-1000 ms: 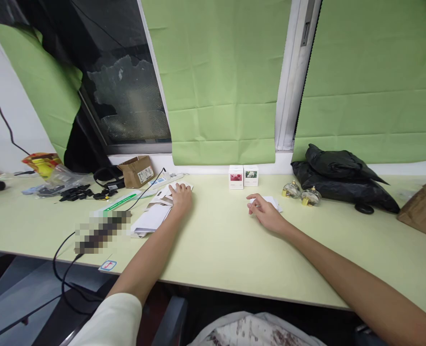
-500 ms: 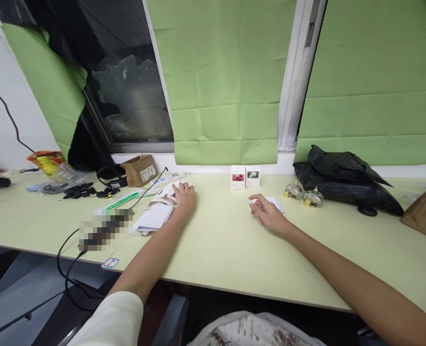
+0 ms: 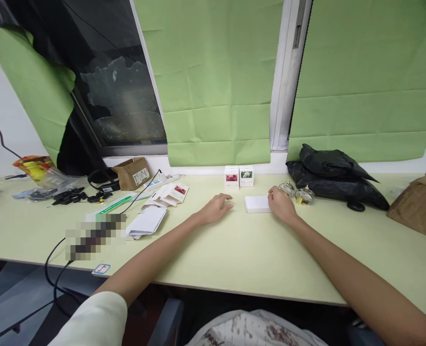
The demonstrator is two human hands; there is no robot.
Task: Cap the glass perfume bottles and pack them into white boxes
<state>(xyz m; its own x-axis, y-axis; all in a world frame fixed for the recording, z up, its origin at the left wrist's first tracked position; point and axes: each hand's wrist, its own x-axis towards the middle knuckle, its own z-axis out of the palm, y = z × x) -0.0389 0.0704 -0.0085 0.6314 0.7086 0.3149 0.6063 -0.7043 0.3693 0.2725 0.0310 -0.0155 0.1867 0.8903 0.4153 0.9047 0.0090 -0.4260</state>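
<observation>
A flat white box lies on the table in front of me. My right hand is closed round its right end, hiding that end; the thumb is hard to see. To the left of the box, my left hand hovers low over the tabletop, empty, its fingers apart and pointing toward the box. Two small upright white boxes stand against the wall behind: one with a red flower picture and one with a white flower picture. Just beyond my right hand are two glass bottles with gold parts.
Flattened white cartons lie left of my left arm, near a power strip and an open brown carton. Black plastic bags and a brown paper package occupy the right side. A cable hangs over the left front edge.
My left hand has left the flattened cartons and moved right, toward the middle. My right hand has shifted onto the white box's right end. The view has turned slightly right.
</observation>
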